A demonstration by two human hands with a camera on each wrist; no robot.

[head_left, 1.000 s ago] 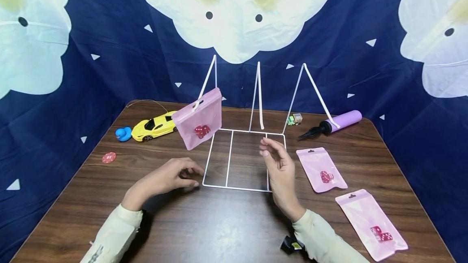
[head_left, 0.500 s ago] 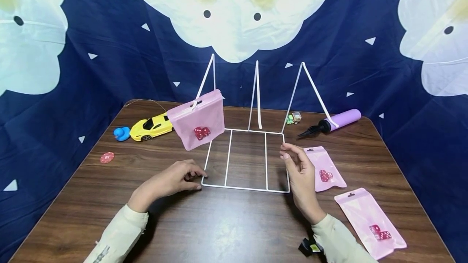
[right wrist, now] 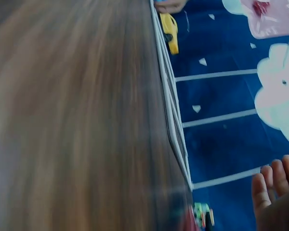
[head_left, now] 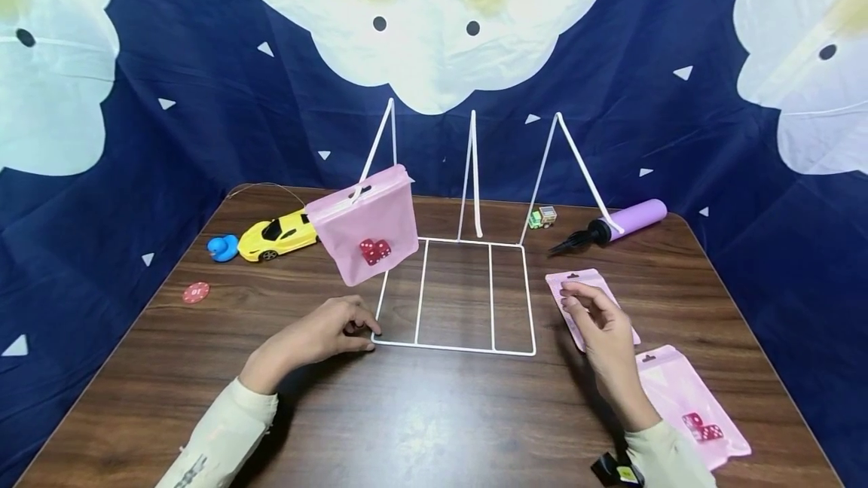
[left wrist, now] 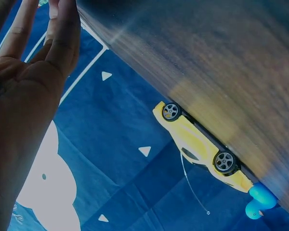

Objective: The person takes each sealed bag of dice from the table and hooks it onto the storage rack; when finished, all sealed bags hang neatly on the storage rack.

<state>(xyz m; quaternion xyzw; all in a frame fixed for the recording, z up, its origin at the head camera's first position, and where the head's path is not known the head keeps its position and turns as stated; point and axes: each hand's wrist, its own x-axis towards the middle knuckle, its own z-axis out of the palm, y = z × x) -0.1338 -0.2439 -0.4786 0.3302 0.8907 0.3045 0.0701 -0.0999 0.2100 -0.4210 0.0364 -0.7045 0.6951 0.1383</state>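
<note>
My left hand [head_left: 325,333] pinches the near left corner of a white wire display rack [head_left: 454,349] between thumb and fingers. From the rack's left prong hangs a pink zip bag [head_left: 396,209] with red dice [head_left: 375,251] showing through. My right hand [head_left: 603,330], fingers loosely bent and holding nothing, is over a second pink dice bag [head_left: 586,275], covering its dice. Another pink bag [head_left: 685,382] with red dice lies nearer, partly behind the right wrist. In the right wrist view the right fingers [right wrist: 279,178] show at the lower right edge.
At the back left are a yellow toy car [head_left: 278,236], a blue rubber duck [head_left: 222,248] and a red chip [head_left: 196,292]. A small toy truck [head_left: 542,218] and a purple hand pump [head_left: 637,218] lie at the back right. A dark blue curtain [head_left: 203,96] hangs behind.
My right hand has moved rightward from over the rack to over the upper pink bag. The left fingers have come in to the rack's corner; the hanging bag has swung slightly.
</note>
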